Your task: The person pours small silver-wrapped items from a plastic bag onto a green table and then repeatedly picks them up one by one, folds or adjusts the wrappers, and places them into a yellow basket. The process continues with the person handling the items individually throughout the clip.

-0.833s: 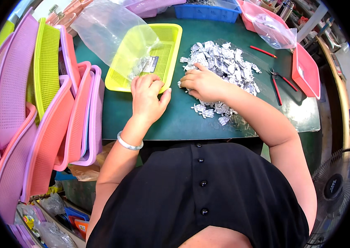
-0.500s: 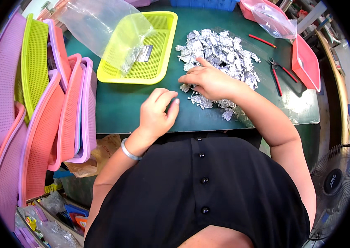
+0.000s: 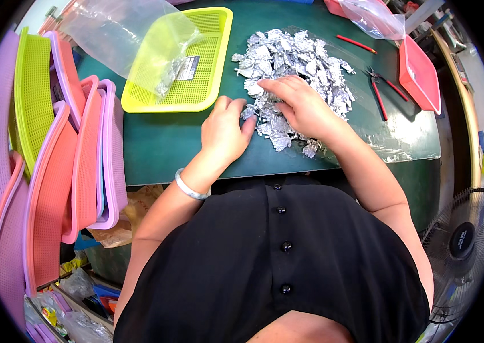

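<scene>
On the green tabletop [image 3: 167,143], a heap of crinkled silver foil pieces [image 3: 293,63] is lying spread out in front of the person, with both bare hands working at its near edge. The left hand [image 3: 225,134] is resting palm down just beside the heap, its fingers [image 3: 236,108] lying loosely together and the tips touching the nearest foil scraps; whether anything is pinched under them I cannot tell. The right hand [image 3: 305,108] is lying flat on top of the pile, fingers [image 3: 273,86] stretched toward the left and pressing on the foil, not visibly closed around any single piece. A pale bangle [image 3: 190,188] is sitting on the left wrist. Beyond the left hand, a yellow mesh tray [image 3: 207,63] is sitting on the tabletop, partly draped by a clear plastic bag [image 3: 116,34] with a few foil pieces inside it. To the right of the heap, red-handled pliers [image 3: 382,91] and a red pencil [image 3: 356,44] are lying well apart from the hands, near a red tray [image 3: 419,74]. Along the left side, pink, purple and green mesh trays [image 3: 64,171] are standing stacked on edge. A fan [image 3: 462,240] is standing low at the right.
</scene>
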